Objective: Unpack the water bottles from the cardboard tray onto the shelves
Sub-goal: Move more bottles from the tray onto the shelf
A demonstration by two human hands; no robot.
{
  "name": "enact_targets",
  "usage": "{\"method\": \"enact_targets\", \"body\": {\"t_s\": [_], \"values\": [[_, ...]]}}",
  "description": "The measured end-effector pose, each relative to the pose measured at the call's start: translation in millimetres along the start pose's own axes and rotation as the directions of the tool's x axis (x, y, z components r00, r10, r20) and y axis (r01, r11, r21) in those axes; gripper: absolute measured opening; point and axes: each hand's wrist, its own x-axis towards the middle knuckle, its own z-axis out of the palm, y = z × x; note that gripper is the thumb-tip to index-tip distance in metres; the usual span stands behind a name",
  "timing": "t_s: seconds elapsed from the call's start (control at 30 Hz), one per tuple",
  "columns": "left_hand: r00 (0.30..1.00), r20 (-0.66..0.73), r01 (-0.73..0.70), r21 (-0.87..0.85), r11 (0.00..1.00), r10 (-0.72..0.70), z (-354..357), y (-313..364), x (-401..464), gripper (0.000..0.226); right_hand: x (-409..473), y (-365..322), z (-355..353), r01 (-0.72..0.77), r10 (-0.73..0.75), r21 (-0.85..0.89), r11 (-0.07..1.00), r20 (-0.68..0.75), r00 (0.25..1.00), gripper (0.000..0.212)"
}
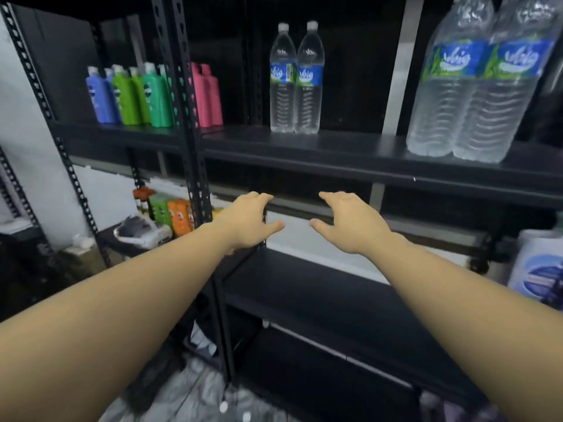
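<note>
Plainly, both hands are empty: the left hand (248,222) and the right hand (345,222) reach forward side by side over the lower shelf (304,296), fingers loosely spread and thumbs pointing toward each other, grasping nothing. The cardboard tray is out of view, so the next fetch probably means turning away from the rack; I would take bottles by the ribbed body, one in each hand, and set them upright just beside those already standing. On the upper shelf (335,153), two water bottles (475,95) stand touching at the near right. Farther back, another pair (295,83) stands upright and touching, clear plastic with white caps and blue-and-green labels, apparently full.
</note>
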Motion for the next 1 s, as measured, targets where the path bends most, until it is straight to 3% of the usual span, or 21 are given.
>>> {"method": "enact_targets", "body": {"t_s": [0.17,0.47,0.83,1.0], "values": [[0.993,0.106,0.052,-0.066,0.996,-0.044,63.1,14.6,-73.9,0.084,-73.9,17.1,38.6,-0.066,0.061,0.074,0.995,0.068,0.996,0.076],[0.945,0.308,0.161,-0.139,0.977,-0.112,168.1,2.5,-162.5,0.079,-177.0,37.0,144.6,-0.193,0.125,0.175,0.965,0.339,0.932,0.076],[0.827,0.511,0.370,-0.185,0.911,-0.232,315.6,-101.9,-200.9,0.071,-194.8,26.7,308.2,-0.382,0.210,0.166,0.909,0.610,0.764,0.078],[0.755,0.621,0.414,-0.205,0.887,-0.209,416.8,-152.8,-190.7,0.066,-191.2,31.6,417.1,-0.528,0.303,0.107,0.843,0.715,0.630,0.072]]}}
